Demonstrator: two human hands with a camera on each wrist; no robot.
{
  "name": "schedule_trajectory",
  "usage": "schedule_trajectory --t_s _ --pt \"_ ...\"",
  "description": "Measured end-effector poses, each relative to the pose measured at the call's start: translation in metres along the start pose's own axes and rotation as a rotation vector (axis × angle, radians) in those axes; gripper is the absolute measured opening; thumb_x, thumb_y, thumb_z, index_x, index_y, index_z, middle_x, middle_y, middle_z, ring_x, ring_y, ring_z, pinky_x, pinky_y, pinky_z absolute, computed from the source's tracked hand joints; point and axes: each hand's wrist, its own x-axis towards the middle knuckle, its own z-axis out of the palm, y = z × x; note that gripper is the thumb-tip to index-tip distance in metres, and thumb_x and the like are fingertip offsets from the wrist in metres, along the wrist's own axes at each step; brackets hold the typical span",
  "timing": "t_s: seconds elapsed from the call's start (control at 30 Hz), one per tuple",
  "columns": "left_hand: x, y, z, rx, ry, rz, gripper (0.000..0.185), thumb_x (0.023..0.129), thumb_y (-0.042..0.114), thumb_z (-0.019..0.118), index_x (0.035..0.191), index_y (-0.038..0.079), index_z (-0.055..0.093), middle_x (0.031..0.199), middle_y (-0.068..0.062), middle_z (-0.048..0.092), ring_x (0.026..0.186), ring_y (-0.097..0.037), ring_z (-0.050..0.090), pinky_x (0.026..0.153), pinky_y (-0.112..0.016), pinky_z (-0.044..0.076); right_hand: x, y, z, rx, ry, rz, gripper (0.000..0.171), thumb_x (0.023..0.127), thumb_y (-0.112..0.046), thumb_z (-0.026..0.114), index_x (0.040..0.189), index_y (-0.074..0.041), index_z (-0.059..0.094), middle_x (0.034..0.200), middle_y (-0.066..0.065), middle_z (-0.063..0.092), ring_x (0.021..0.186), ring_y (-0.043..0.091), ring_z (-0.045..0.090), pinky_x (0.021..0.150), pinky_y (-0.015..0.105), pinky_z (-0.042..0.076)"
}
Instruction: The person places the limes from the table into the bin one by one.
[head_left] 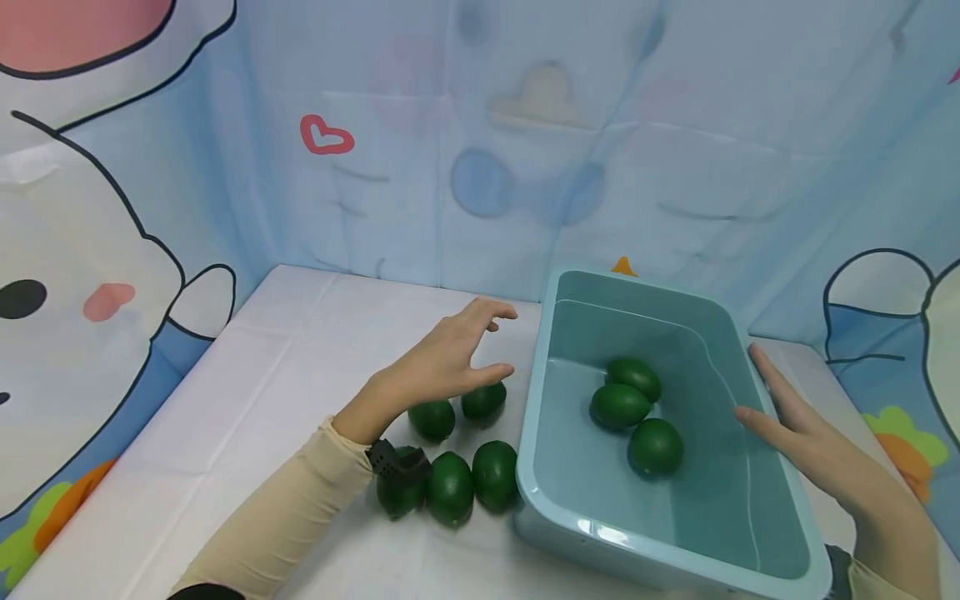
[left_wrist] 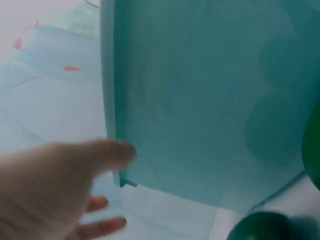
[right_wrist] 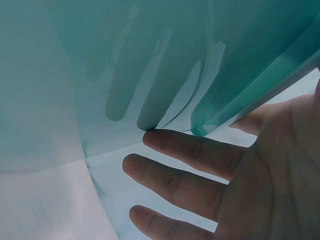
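A teal plastic tub point(head_left: 577, 500) holds three glossy, dark green egg-shaped fruits point(head_left: 656, 447). My left hand point(head_left: 450, 350) hovers left of the tub with nothing in it, thumb and fingers spread apart. Close below that hand lie several more such fruits point(head_left: 450, 490), one partly hidden by the wrist strap. In the left wrist view, the left hand point(left_wrist: 45, 185) is near the tub's outer wall point(left_wrist: 190, 100). At the tub's right side is my right hand point(head_left: 813, 442), its thumb over the rim. Its straight fingers point(right_wrist: 175, 182) lie along the outside in the right wrist view.
A white cloth point(head_left: 247, 400) covers the table. Behind and at both sides hangs a blue cartoon-printed curtain point(head_left: 390, 208). The tub's far end stands near the back curtain, and its left wall is close beside the loose fruits.
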Motion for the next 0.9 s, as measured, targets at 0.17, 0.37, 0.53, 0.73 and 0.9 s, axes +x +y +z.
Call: schedule_trajectory --t_s 0.17,0.37,0.53,0.73,0.9 --pt "0.000 -0.009 0.004 0.154 -0.144 -0.112 0.073 0.086 0.035 0.069 0.145 0.016 0.031 0.143 -0.003 0.043 0.127 -0.020 0.047 0.100 -0.045 0.042 0.000 0.000 0.000 0.005 0.001 0.001 0.075 0.103 -0.026 0.038 0.143 -0.042 -0.024 0.153 -0.005 -0.031 0.138 0.040 -0.027 0.090 0.082 0.003" --pt "-0.001 -0.017 0.011 0.216 -0.371 -0.166 0.085 0.084 0.036 0.071 0.150 0.020 0.021 0.147 -0.005 0.040 0.132 -0.021 0.043 0.103 -0.047 0.040 0.000 0.000 0.000 0.005 0.006 -0.003 0.076 0.103 -0.026 0.038 0.143 -0.042 -0.024 0.153 -0.006 -0.030 0.139 0.041 -0.026 0.090 0.082 0.003" --pt "-0.002 -0.020 0.020 0.221 -0.463 -0.153 0.084 0.084 0.031 0.070 0.151 0.018 0.022 0.149 -0.003 0.037 0.135 -0.019 0.039 0.104 -0.043 0.040 0.000 -0.001 0.001 0.004 0.015 -0.014 0.076 0.103 -0.025 0.039 0.144 -0.041 -0.023 0.154 -0.004 -0.029 0.139 0.044 -0.023 0.089 0.082 0.004" --pt "-0.002 -0.020 0.031 0.230 -0.510 -0.139 0.081 0.082 0.028 0.072 0.148 0.016 0.028 0.147 -0.003 0.039 0.132 -0.019 0.042 0.101 -0.040 0.042 0.000 0.001 0.001 0.006 0.017 -0.016 0.076 0.103 -0.025 0.039 0.144 -0.041 -0.023 0.155 -0.004 -0.029 0.139 0.045 -0.023 0.089 0.082 0.003" --pt "-0.002 -0.021 0.037 0.239 -0.533 -0.123 0.079 0.081 0.027 0.074 0.147 0.015 0.031 0.144 -0.003 0.041 0.128 -0.018 0.045 0.098 -0.038 0.045 0.001 0.001 0.001 0.006 0.021 -0.026 0.076 0.103 -0.024 0.039 0.144 -0.041 -0.022 0.155 -0.004 -0.028 0.139 0.044 -0.023 0.089 0.082 0.002"
